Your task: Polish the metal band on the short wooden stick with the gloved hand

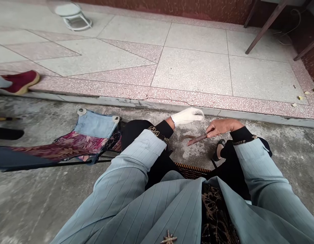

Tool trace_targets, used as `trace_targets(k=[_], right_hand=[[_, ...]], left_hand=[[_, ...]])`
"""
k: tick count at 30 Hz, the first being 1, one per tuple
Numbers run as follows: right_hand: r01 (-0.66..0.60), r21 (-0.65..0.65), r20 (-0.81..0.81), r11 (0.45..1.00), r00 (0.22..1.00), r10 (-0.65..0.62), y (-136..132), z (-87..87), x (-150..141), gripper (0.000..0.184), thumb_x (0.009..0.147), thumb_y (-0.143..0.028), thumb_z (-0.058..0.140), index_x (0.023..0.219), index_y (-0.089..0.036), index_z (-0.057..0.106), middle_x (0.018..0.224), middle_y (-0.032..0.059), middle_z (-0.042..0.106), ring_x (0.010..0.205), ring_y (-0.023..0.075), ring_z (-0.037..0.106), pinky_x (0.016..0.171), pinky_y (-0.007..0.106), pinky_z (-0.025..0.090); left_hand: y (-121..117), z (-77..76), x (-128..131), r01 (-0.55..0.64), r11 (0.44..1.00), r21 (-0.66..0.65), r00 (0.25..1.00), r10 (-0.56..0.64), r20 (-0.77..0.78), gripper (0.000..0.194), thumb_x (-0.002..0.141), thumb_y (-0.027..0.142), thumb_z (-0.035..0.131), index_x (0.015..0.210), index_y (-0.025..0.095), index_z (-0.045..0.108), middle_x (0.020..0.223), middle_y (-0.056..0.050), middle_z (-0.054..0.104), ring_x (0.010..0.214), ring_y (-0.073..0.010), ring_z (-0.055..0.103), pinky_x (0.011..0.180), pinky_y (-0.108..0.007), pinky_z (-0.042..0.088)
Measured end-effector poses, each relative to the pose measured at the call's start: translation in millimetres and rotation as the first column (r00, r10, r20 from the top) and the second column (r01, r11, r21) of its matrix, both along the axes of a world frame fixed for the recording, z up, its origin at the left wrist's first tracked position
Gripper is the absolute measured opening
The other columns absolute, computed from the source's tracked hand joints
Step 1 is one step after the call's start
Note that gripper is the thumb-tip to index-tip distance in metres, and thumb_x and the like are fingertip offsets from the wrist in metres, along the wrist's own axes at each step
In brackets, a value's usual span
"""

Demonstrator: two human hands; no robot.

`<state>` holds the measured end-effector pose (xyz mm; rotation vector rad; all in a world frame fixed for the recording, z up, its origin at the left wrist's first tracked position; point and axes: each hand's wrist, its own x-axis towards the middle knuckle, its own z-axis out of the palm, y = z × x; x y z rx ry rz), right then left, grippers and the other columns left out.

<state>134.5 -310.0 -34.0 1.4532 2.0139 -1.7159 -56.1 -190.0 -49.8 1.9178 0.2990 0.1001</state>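
Note:
My left hand (188, 116) wears a white knitted glove, and its fingers are curled together at the tips. Bare, my right hand (220, 127) is closed around a brown wooden handle (197, 139) that points down to the left. Beside the handle shows a thin curved brownish piece (187, 137); whether it is joined to the handle I cannot tell. A faint pale line, like a thread, runs from the gloved fingertips down toward my right hand. The two hands are close together but apart, above the concrete between my knees.
A folding chair with flowered and denim cloth (96, 127) stands at my left. Ahead runs a raised tiled step (187, 73). Another person's red shoe (23, 82) rests on its edge. A white stool (73, 17) and wooden furniture legs (265, 28) stand farther back.

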Motion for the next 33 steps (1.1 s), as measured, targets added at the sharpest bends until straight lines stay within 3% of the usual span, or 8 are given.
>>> trace_targets(k=[4, 8, 14, 18, 21, 27, 30, 33], right_hand=[[0.308, 0.231, -0.174, 0.923, 0.946, -0.273, -6.7, 19.1, 13.2, 0.039, 0.083, -0.052, 0.060, 0.098, -0.018, 0.072, 0.071, -0.0007, 0.059, 0.063, 0.0122, 0.048, 0.058, 0.025, 0.034], [0.614, 0.438, -0.285, 0.656, 0.787, -0.547, -7.9, 21.6, 24.8, 0.037, 0.085, -0.050, 0.055, 0.077, -0.015, 0.064, 0.064, -0.0005, 0.051, 0.058, 0.0119, 0.044, 0.057, 0.026, 0.033], [0.661, 0.576, -0.172, 0.481, 0.673, -0.719, -1.1, 8.2, 28.5, 0.037, 0.085, -0.051, 0.054, 0.071, -0.017, 0.060, 0.059, 0.0010, 0.051, 0.057, 0.0142, 0.047, 0.057, 0.028, 0.033], [0.422, 0.742, 0.129, 0.521, 0.673, -0.728, 1.5, 0.9, 29.3, 0.035, 0.088, -0.048, 0.051, 0.079, -0.017, 0.067, 0.066, 0.0060, 0.060, 0.063, 0.0186, 0.051, 0.059, 0.030, 0.032], [0.224, 0.729, 0.357, 0.646, 0.681, -0.639, 3.9, -6.2, 22.5, 0.035, 0.089, -0.046, 0.051, 0.086, -0.017, 0.072, 0.078, 0.0120, 0.067, 0.070, 0.0225, 0.055, 0.062, 0.033, 0.033], [0.052, 0.120, 0.218, 0.991, 0.973, -0.077, 6.8, -8.3, -4.6, 0.028, 0.083, -0.046, 0.063, 0.082, -0.020, 0.074, 0.068, 0.0047, 0.066, 0.061, 0.0169, 0.055, 0.059, 0.030, 0.037], [0.046, 0.069, -0.090, 0.997, 0.995, -0.040, 1.4, 8.7, -4.4, 0.033, 0.083, -0.050, 0.062, 0.085, -0.019, 0.072, 0.068, 0.0005, 0.064, 0.059, 0.0133, 0.054, 0.057, 0.027, 0.039], [0.452, 0.196, -0.360, 0.870, 0.858, -0.365, -4.7, 24.8, 8.5, 0.033, 0.086, -0.049, 0.059, 0.086, -0.017, 0.068, 0.071, 0.0000, 0.062, 0.061, 0.0111, 0.053, 0.057, 0.024, 0.040]], left_hand=[[5.3, -8.7, 1.0, -0.147, 0.986, -0.083, 0.989, 0.148, 0.004, 0.024, 0.083, 0.035, 0.059, 0.085, 0.012, 0.066, 0.079, -0.002, 0.062, 0.070, -0.0110, 0.053, 0.066, -0.022, 0.041], [-2.5, -18.9, 4.4, -0.168, 0.957, -0.236, 0.986, 0.162, -0.046, 0.029, 0.089, 0.040, 0.054, 0.087, 0.014, 0.065, 0.066, 0.000, 0.052, 0.054, -0.0075, 0.043, 0.052, -0.020, 0.039], [-23.7, -16.4, 7.5, 0.017, 0.937, -0.349, 0.999, -0.032, -0.036, 0.033, 0.088, 0.045, 0.056, 0.090, 0.015, 0.066, 0.057, 0.001, 0.047, 0.049, -0.0081, 0.043, 0.052, -0.022, 0.043], [-25.0, -6.3, 5.8, 0.049, 0.975, -0.215, 0.995, -0.066, -0.075, 0.030, 0.088, 0.043, 0.055, 0.092, 0.017, 0.070, 0.061, -0.001, 0.056, 0.052, -0.0100, 0.048, 0.056, -0.024, 0.043], [-17.7, 1.2, 4.1, 0.068, 0.998, 0.006, 0.994, -0.067, -0.090, 0.021, 0.083, 0.035, 0.060, 0.085, 0.019, 0.072, 0.071, -0.002, 0.064, 0.058, -0.0118, 0.052, 0.059, -0.023, 0.040], [0.6, 16.0, 7.3, 0.138, 0.965, 0.221, 0.987, -0.115, -0.112, 0.009, 0.073, 0.020, 0.065, 0.076, 0.017, 0.073, 0.073, -0.002, 0.066, 0.071, -0.0155, 0.057, 0.067, -0.023, 0.037], [10.9, 22.9, 10.5, 0.101, 0.984, 0.143, 0.992, -0.088, -0.093, 0.008, 0.072, 0.022, 0.068, 0.076, 0.016, 0.071, 0.072, -0.001, 0.064, 0.071, -0.0145, 0.056, 0.069, -0.023, 0.038], [19.1, 22.3, 10.8, 0.006, 1.000, -0.031, 1.000, -0.007, -0.029, 0.018, 0.081, 0.031, 0.062, 0.085, 0.014, 0.068, 0.073, -0.001, 0.061, 0.065, -0.0110, 0.052, 0.064, -0.022, 0.039]])
